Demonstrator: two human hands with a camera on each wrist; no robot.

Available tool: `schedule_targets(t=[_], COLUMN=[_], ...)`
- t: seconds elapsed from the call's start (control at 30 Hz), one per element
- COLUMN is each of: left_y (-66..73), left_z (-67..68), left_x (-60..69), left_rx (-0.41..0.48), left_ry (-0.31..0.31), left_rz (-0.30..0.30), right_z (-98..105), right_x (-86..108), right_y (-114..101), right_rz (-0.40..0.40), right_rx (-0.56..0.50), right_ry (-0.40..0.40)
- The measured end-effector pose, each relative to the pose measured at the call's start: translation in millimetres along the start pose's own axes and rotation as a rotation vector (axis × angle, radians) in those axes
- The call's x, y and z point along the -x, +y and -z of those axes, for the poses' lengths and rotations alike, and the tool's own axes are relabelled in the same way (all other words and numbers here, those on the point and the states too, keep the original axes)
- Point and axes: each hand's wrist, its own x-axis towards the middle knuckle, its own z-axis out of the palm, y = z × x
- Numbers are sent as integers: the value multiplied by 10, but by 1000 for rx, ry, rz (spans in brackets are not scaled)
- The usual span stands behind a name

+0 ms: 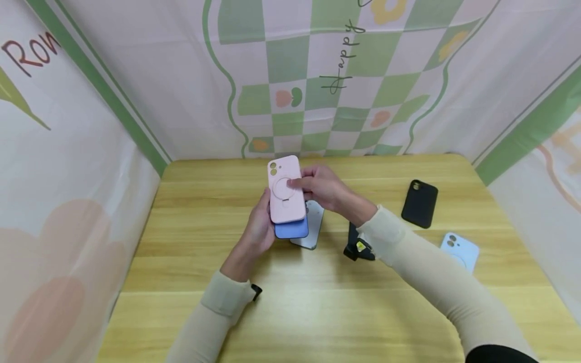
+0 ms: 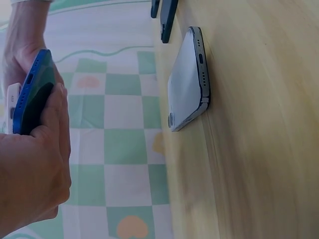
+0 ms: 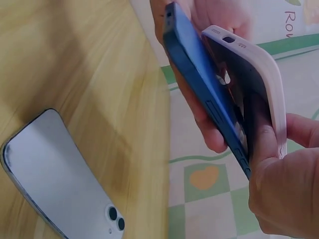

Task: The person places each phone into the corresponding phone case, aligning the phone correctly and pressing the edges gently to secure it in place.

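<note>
A pink case (image 1: 288, 206) with a ring on its back lies over a blue phone (image 1: 292, 229), whose lower end sticks out. My left hand (image 1: 260, 226) grips the phone from the left; in the left wrist view its fingers lie along the phone (image 2: 35, 89). My right hand (image 1: 324, 187) pinches the case at its right edge, thumb on the outside. The right wrist view shows the case (image 3: 271, 74) tilted apart from the blue phone (image 3: 199, 74) at the near end, with fingers of my right hand (image 3: 284, 184) inside the case.
A white phone (image 1: 314, 227) lies on the wooden table (image 1: 204, 201) just beneath the hands. A dark item (image 1: 353, 239) is partly hidden under the right forearm. Farther right are a black case (image 1: 419, 203) and a light blue case (image 1: 465, 249). Patterned cloth (image 1: 190, 101) hangs behind.
</note>
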Motion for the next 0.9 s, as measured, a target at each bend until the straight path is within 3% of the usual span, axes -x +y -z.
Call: schedule_targets(t=[0.4, 0.67, 0.9], left_y=[-14, -4, -10], left_z=[9, 21, 38], left_x=[-1, 6, -6], left_rx=[-1, -34, -42], left_ry=[38, 72, 77], left_rz=[21, 57, 50], right_z=[-29, -40, -40], right_x=[37, 75, 94], right_y=[2, 17, 49], right_rz=[-38, -67, -71], right_rx=[67, 80, 92], right_ry=[55, 57, 40])
